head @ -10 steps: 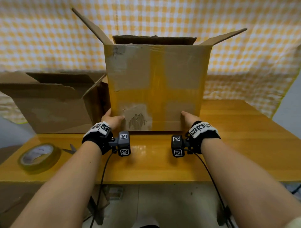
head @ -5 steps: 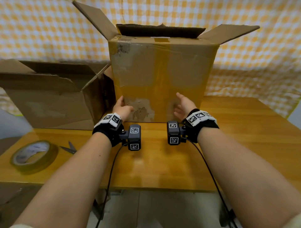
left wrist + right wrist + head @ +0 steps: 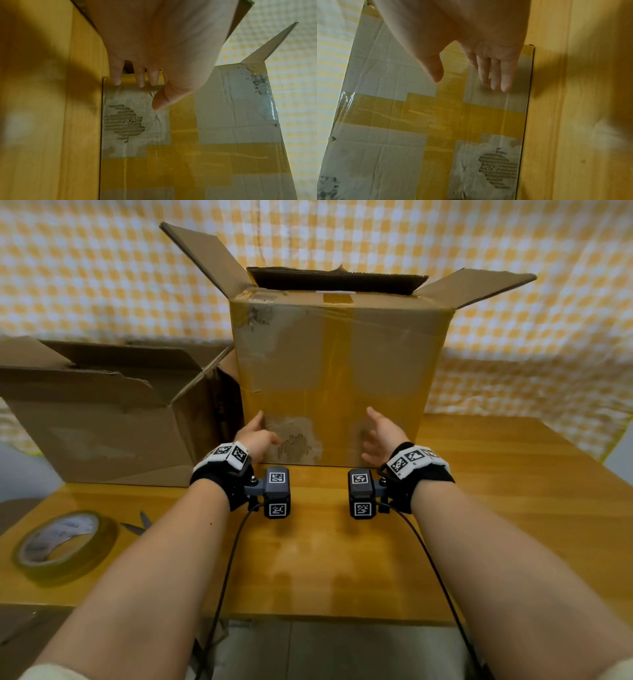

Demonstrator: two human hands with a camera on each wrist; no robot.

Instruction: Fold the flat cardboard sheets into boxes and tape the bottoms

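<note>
Both hands' relaxed fingers (image 3: 118,79) now off the upright box (image 3: 337,378), just short of its near face.

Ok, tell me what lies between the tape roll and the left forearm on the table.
In the head view, scissors lie on the table between the tape roll and the forearm; only their blades show.

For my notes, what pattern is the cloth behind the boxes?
The cloth is a yellow and white check, clearest in the head view.
</note>
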